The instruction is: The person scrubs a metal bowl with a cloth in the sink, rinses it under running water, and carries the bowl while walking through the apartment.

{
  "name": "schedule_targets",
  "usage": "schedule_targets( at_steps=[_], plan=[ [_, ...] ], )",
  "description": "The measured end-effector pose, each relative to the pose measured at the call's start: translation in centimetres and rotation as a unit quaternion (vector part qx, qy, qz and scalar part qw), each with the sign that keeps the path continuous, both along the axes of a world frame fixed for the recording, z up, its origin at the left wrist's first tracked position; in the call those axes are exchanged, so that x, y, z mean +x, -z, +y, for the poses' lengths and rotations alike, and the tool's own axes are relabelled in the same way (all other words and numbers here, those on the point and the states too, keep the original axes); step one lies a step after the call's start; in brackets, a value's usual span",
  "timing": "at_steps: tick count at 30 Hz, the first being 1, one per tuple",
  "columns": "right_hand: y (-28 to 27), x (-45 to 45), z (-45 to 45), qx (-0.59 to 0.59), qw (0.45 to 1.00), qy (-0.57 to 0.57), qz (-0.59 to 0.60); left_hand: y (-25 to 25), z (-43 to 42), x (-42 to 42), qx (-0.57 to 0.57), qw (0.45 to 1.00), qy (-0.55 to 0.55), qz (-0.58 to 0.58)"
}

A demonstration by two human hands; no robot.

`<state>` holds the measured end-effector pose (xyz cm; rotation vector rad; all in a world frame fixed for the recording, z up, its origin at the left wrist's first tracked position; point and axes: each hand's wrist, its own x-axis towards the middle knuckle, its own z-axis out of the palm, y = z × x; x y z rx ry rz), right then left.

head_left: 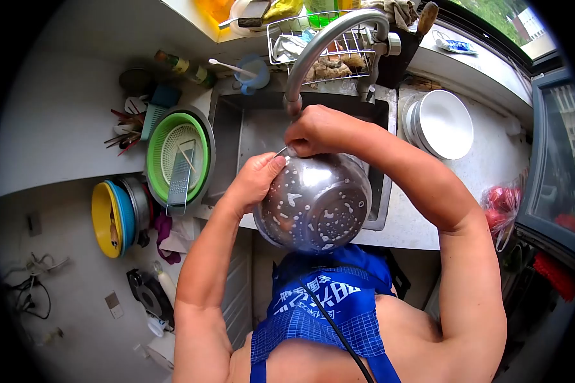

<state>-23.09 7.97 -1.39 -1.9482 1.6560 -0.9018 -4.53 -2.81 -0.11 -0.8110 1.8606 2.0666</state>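
Note:
A round metal bowl [313, 204] is tilted over the front edge of the sink [382, 179], its outside facing up and dotted with white foam or droplets. My left hand [259, 182] grips its rim at the upper left, thumb on the outer surface. Against the top of the bowl, just below the faucet spout [292, 105], my right hand [313, 131] is closed with its fingers curled; whatever it pinches there is hidden. No running water can be made out.
Left of the sink stands a green basin [155, 153] with a grater [180, 179] across it. White bowls [446, 124] are stacked on the right counter. A wire rack [281, 48] sits behind the faucet. Colored basins [101, 220] hang at left; an open window [559, 153] is at right.

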Motion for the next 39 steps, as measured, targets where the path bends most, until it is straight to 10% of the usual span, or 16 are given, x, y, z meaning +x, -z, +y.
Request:
schedule_targets(
  at_steps=[25,30,36,39],
  plan=[
    [0.2,-0.3,0.2,0.035,0.999,0.008,0.001,-0.1,-0.8,-1.1,0.039,0.998,0.034,-0.027],
    [2.0,-2.3,3.8,0.026,0.972,0.201,-0.117,-0.3,-1.8,2.2,0.087,0.992,-0.093,-0.002],
    [4.2,-2.0,4.4,0.061,0.978,0.189,-0.068,1.2,-0.9,3.9,0.044,0.981,-0.178,0.061],
    [1.0,-1.3,1.7,0.012,0.999,0.039,-0.036,1.4,0.1,1.8,-0.035,0.999,-0.028,0.030]
  ],
)
